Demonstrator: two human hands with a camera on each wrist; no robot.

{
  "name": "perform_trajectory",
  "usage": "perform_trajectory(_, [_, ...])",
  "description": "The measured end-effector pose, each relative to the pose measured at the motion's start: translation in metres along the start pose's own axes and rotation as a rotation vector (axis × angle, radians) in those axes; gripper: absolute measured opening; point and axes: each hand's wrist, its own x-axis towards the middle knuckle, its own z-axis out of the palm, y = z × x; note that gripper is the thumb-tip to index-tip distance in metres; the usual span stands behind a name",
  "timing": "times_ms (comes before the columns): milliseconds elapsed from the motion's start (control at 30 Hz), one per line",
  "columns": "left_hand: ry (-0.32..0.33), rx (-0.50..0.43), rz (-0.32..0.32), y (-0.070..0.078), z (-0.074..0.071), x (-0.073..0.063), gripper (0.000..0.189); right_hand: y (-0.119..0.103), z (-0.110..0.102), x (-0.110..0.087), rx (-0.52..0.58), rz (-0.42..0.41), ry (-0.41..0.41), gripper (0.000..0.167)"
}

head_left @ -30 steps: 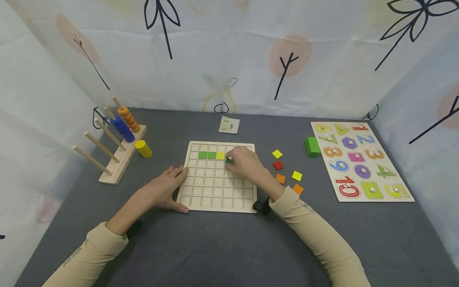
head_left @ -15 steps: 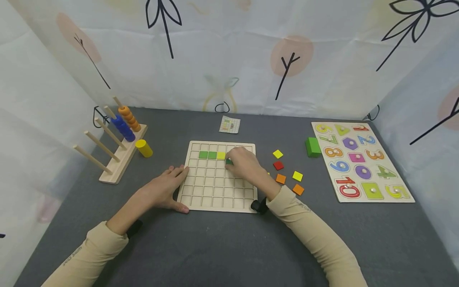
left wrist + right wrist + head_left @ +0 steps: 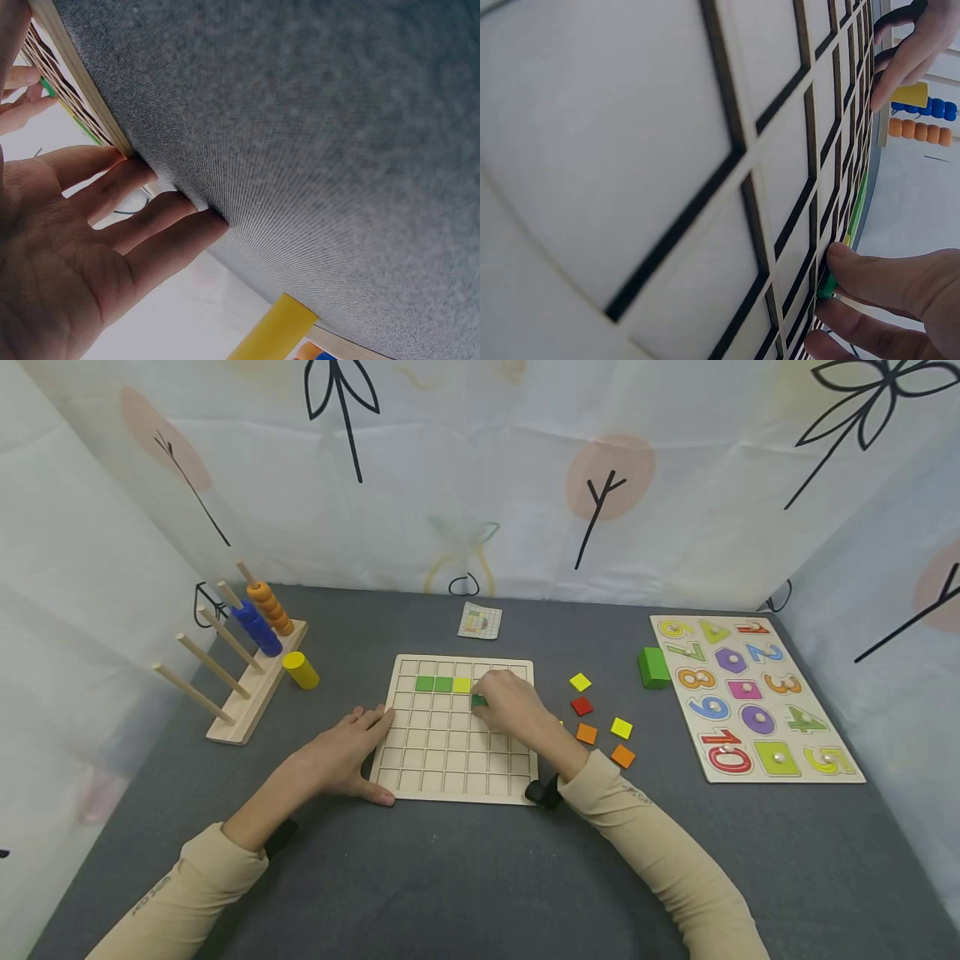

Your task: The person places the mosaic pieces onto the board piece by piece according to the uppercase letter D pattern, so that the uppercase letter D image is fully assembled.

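Observation:
A wooden grid board (image 3: 441, 760) lies on the dark table in the head view. In its upper rows sit two light green square tiles (image 3: 425, 683) and a yellow tile (image 3: 461, 685) side by side. My right hand (image 3: 510, 700) is over the board just right of them, pinching a darker green tile (image 3: 826, 286) between thumb and finger, right at the grid's surface. My left hand (image 3: 341, 756) rests at the board's left edge, fingers extended and thumb at the lower left corner. In the left wrist view its fingertips (image 3: 124, 155) meet the board's rim.
Loose yellow, red (image 3: 582, 706) and orange (image 3: 622, 756) tiles lie right of the board. Farther right are a green block (image 3: 654, 667) and a number puzzle (image 3: 757, 710). A peg stand (image 3: 247, 697) with beads and a yellow cylinder (image 3: 301, 671) stand left. A printed card (image 3: 479, 621) lies behind.
My right hand stays at nearly the same grid spot, with only a slight shift of its wrist and forearm. The left hand and the tiles keep their places.

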Motion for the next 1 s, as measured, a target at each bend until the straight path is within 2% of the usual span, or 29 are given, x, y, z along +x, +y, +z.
perform_trajectory(133, [-0.003,-0.001,-0.003,0.001,-0.001,0.000,0.128,0.000,0.000,-0.001,0.010,-0.007,0.009,0.028])
perform_trajectory(367, [-0.005,0.001,-0.001,0.000,-0.001,0.001,0.129,-0.002,-0.001,-0.002,0.023,-0.010,-0.001,0.036])
perform_trajectory(567, [-0.004,-0.001,-0.002,0.001,-0.001,0.001,0.129,-0.003,-0.001,-0.003,0.007,-0.020,0.003,0.030])
perform_trajectory(900, [0.008,0.000,0.005,0.004,-0.002,0.000,0.128,-0.003,-0.006,-0.010,0.052,-0.057,-0.012,0.014])
perform_trajectory(1000, [0.009,0.001,0.003,0.003,-0.001,0.000,0.128,-0.003,-0.008,-0.014,0.044,-0.051,-0.011,0.016])
